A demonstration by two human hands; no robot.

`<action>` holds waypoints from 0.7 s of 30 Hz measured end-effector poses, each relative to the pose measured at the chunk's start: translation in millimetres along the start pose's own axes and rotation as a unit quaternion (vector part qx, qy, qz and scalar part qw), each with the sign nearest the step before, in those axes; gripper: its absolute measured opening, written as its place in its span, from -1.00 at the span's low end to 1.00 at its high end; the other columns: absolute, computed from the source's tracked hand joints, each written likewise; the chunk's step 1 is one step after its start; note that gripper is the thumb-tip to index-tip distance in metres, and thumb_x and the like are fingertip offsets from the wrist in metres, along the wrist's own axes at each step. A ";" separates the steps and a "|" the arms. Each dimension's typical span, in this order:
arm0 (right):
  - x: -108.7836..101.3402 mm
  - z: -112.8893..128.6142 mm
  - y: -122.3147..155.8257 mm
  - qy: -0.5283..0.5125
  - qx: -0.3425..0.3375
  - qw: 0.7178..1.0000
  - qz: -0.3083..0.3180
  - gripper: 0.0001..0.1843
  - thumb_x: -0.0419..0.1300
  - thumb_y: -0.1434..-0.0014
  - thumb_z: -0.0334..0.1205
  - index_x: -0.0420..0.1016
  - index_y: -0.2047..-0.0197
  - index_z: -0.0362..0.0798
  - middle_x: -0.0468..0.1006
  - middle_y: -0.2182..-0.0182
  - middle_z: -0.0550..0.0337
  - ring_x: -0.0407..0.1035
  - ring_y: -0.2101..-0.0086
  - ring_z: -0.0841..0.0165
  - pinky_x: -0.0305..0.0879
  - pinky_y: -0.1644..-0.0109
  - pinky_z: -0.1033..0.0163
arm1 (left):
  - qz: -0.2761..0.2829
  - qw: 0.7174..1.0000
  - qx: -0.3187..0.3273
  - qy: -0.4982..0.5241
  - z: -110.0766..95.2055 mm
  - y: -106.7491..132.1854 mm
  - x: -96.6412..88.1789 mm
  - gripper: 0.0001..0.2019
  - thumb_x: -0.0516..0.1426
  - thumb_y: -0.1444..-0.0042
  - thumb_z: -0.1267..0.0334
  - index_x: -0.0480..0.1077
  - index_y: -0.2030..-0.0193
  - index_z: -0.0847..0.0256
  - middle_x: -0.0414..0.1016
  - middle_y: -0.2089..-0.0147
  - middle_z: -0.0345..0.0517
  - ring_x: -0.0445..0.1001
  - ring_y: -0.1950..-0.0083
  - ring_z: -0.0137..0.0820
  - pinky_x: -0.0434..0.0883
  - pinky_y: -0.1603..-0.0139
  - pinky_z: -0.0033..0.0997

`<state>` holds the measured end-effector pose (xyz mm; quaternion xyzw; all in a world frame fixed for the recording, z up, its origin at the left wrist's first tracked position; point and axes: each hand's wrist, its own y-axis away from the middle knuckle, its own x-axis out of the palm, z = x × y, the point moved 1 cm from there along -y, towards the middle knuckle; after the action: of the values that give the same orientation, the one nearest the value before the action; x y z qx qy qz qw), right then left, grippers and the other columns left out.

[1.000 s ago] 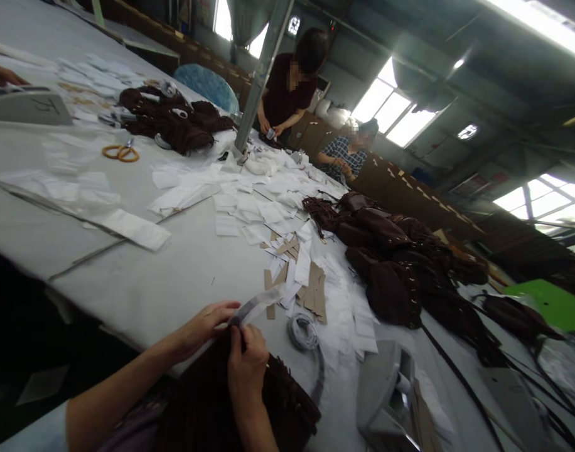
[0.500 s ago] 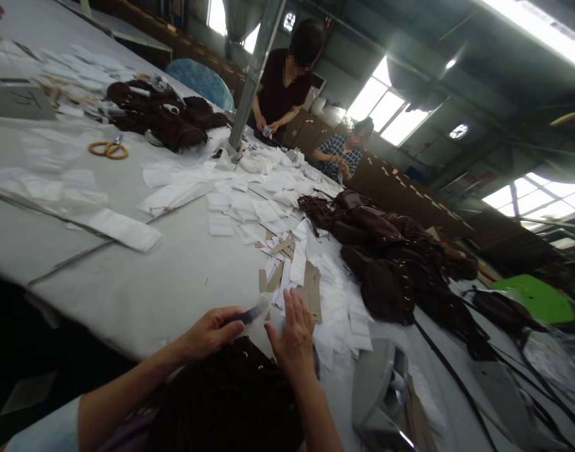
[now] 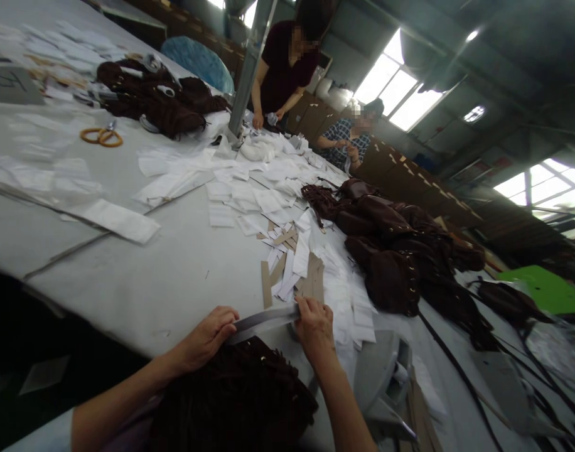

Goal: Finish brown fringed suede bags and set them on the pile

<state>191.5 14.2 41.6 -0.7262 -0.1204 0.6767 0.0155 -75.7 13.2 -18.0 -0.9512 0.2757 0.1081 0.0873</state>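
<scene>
A dark strip with a thin whitish wrapping (image 3: 265, 319) stretches between my two hands. My left hand (image 3: 207, 336) is closed on its left end, thumb on top. The fingers of my right hand (image 3: 316, 323) pinch its right end. Just below, on my lap side of the table edge, sits a dark brown fringed bag (image 3: 235, 402) with small metal eyelets. Beyond my right hand lie brown and white card strips (image 3: 280, 270) and a spread of white wrapping sheets (image 3: 250, 198).
A grey tape dispenser (image 3: 384, 370) stands at the right. Several brown bags (image 3: 386, 263) are heaped beyond it. Orange-handled scissors (image 3: 102, 136) lie at the left near another brown pile (image 3: 150, 100). A metal post (image 3: 250, 69) rises from the table; two people work behind it.
My right hand, open with fingers spread before, has closed on the strip's right end. The strip now reaches straight across between both hands.
</scene>
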 end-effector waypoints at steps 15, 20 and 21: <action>-47.1 -9.2 -14.2 0.086 0.008 0.996 0.036 -0.77 0.06 -0.23 -0.41 0.34 0.04 -0.03 0.51 0.31 0.11 0.37 0.28 0.29 0.14 0.28 0.27 | 0.055 0.998 -0.025 0.006 1.4 -20.6 -23.2 -0.68 0.00 -0.20 0.09 0.49 0.27 0.24 0.50 0.37 -0.14 0.38 0.31 -0.37 0.30 0.21 -0.45; -65.7 4.8 -20.2 0.113 -0.014 0.993 0.007 -0.78 0.09 -0.23 -0.38 0.37 0.05 -0.02 0.50 0.33 0.13 0.36 0.31 0.28 0.10 0.31 0.26 | 0.093 0.988 -0.086 0.090 -19.0 -23.2 -39.9 -0.60 0.01 -0.19 0.02 0.45 0.01 0.22 0.53 0.11 -0.09 0.42 0.12 -0.30 0.30 0.08 -0.40; -67.9 7.3 -20.4 0.116 -0.016 0.993 -0.002 -0.79 0.10 -0.23 -0.35 0.37 0.05 -0.02 0.49 0.34 0.13 0.35 0.31 0.28 0.09 0.31 0.25 | 0.077 0.989 -0.086 0.090 -25.3 -24.8 -43.7 -0.58 0.02 -0.18 0.01 0.42 -0.05 0.21 0.51 0.04 -0.08 0.41 0.05 -0.27 0.28 0.01 -0.37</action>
<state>177.5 19.6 111.3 -0.7998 -0.1299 0.5858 0.0188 -94.3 50.3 20.1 -0.9371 0.3441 0.0512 -0.0284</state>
